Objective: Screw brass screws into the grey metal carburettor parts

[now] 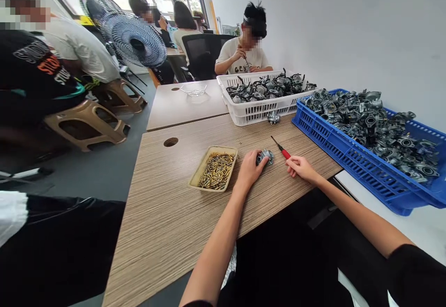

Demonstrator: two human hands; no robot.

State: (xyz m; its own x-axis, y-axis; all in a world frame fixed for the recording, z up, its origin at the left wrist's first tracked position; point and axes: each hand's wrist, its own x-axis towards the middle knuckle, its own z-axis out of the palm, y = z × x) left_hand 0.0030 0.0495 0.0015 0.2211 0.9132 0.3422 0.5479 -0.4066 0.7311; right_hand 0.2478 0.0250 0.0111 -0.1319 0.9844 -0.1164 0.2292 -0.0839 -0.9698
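Observation:
My left hand [250, 167] is closed around a small grey metal carburetor body [267, 157] on the wooden table. In my right hand [300, 168] is a screwdriver with a red handle [285, 154]; its dark shaft points away to the upper left, and the tip is apart from the carburetor body. Left of my left hand stands a shallow cream tray [193, 182] filled with small brass-coloured and grey pieces [216, 171], too small to make out exactly. Fingers of my left hand partly cover the carburetor body.
A blue crate [320, 135] heaped with metal parts stands at the right. Beyond is a white basket [245, 115] of similar parts, with a loose metal part [273, 118] before it. A co-worker [244, 51] sits opposite. The table has a round hole [171, 142]; a fan [137, 40] stands left.

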